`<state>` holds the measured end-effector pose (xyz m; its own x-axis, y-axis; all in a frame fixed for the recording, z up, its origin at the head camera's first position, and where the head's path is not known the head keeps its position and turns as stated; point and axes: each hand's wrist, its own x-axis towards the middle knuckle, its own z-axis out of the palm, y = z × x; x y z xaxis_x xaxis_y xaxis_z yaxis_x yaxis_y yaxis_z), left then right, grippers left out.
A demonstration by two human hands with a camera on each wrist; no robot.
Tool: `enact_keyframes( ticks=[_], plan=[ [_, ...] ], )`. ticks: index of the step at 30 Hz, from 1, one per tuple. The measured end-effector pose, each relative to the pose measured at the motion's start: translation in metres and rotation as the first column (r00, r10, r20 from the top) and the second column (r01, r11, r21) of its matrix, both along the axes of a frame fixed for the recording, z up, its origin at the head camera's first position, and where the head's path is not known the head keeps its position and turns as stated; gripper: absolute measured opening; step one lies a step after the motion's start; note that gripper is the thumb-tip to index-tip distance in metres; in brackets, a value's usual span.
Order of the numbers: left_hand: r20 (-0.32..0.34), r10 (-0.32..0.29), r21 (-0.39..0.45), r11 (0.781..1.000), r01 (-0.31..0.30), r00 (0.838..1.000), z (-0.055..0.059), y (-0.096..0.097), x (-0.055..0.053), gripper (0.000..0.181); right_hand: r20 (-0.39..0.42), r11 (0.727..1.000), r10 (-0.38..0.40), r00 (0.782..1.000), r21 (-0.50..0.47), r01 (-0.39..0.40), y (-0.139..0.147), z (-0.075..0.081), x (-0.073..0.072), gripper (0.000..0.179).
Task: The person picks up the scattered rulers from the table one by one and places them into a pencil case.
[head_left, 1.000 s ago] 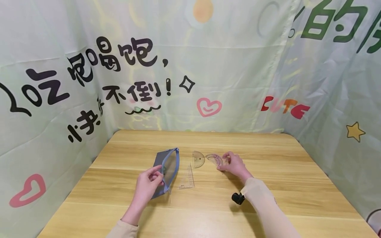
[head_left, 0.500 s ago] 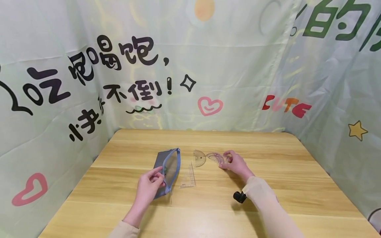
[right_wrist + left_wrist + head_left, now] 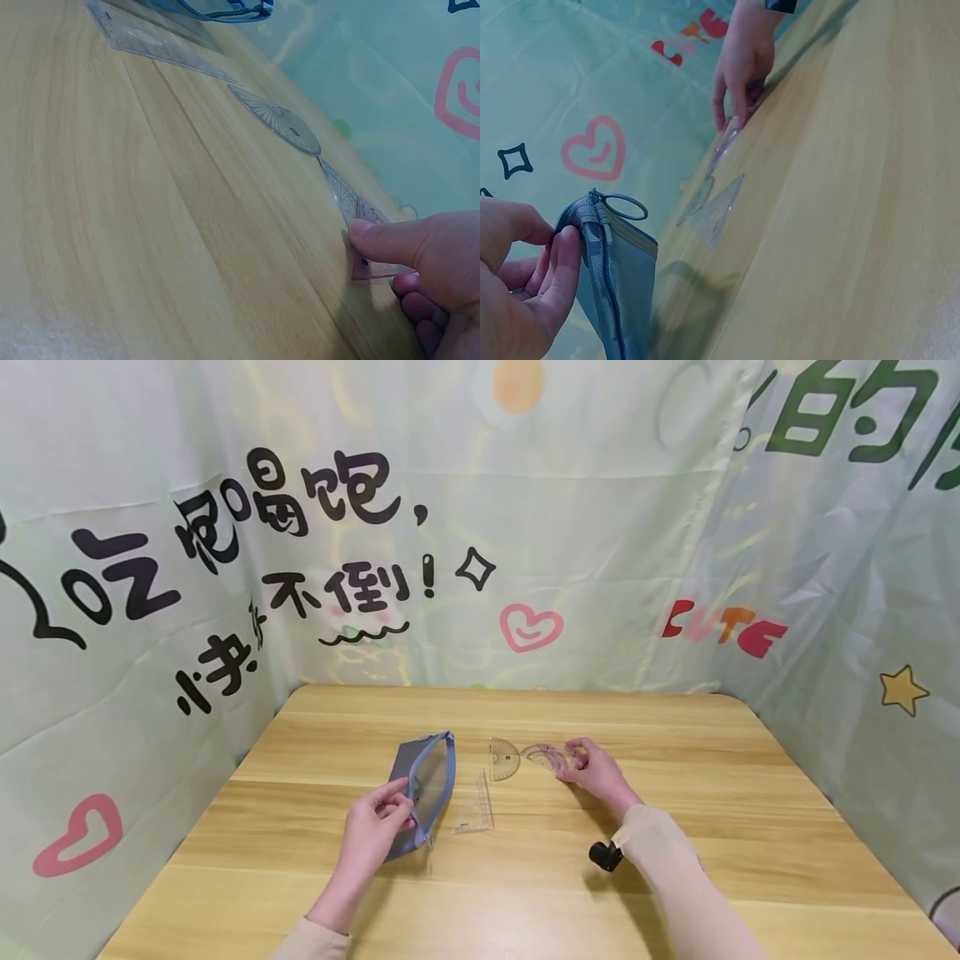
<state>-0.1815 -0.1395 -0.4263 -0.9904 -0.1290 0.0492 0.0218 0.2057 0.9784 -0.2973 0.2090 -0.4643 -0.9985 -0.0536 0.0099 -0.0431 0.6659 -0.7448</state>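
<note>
My left hand [image 3: 378,817] pinches the rim of a blue-grey zip pencil pouch [image 3: 403,762], which gapes open to the right. In the left wrist view, the thumb and fingers grip the pouch [image 3: 630,277] near its zipper end. Farther right, my right hand [image 3: 600,777] holds a pink-tinted clear plastic measuring piece [image 3: 365,266] between thumb and curled fingers, low over the table. Its full outline is hidden by the hand. A clear protractor [image 3: 339,193] partly overlaps it. Left of that lie another clear protractor [image 3: 504,760] and a clear set square [image 3: 483,814], beside the pouch.
The wooden table [image 3: 525,902] reaches to printed cloth hangings [image 3: 600,527] at the back and sides. A black wrist camera [image 3: 604,856] sticks out from the right sleeve [image 3: 675,868], above the tabletop.
My right thumb has slid slightly to the right, and more of the overlapped protractor shows. The left hand and pouch stay put; the head view has shifted a little.
</note>
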Motion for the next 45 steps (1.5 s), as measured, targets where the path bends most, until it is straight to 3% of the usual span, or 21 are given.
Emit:
enact_keyframes(
  ticks=[8, 18, 25, 45],
  plan=[
    [-0.005, -0.002, 0.01, 1.0, 0.002, 1.0, 0.002, 0.0, 0.002, 0.041, 0.037, 0.999, -0.013, 0.999, -0.046, 0.014, -0.002, 0.004, 0.001, 0.053],
    [0.01, -0.003, 0.003, 1.0, 0.003, 1.0, 0.0, 0.001, -0.002, 0.041, -0.011, 1.0, -0.025, 1.0, 0.009, 0.025, -0.001, 0.006, 0.002, 0.044],
    [0.014, -0.004, 0.006, 1.0, 0.004, 1.0, -0.002, 0.001, -0.002, 0.041, -0.039, 1.0, -0.028, 0.999, -0.009, 0.028, 0.004, 0.005, 0.0, 0.041],
    [0.004, -0.002, 0.0, 1.0, 0.002, 1.0, 0.0, 0.001, 0.0, 0.041, -0.022, 0.98, -0.06, 0.998, -0.192, 0.054, -0.011, 0.016, 0.005, 0.039]
  ],
)
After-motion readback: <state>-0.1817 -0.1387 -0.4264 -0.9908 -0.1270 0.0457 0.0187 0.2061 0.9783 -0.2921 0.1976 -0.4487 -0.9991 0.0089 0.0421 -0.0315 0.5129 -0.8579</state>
